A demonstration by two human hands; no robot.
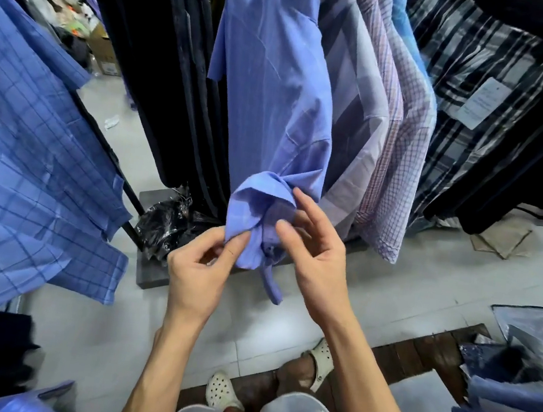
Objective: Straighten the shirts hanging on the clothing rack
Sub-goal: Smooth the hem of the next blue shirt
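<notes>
A plain light-blue shirt [271, 95] hangs at the centre of the rack, its lower hem bunched and folded upward. My left hand [200, 265] pinches the left side of that bunched hem between thumb and fingers. My right hand [313, 246] has its thumb and fingertips on the right side of the same bunched fold, fingers partly spread. A narrow strip of the shirt dangles below the fold between both hands.
Striped and checked shirts [391, 124] hang to the right, dark garments [164, 63] to the left. A blue checked shirt [28, 153] hangs on a slanted black rail at far left. A crumpled black plastic bag [164, 223] lies on the rack's base. Bagged clothes [523, 384] sit at lower right.
</notes>
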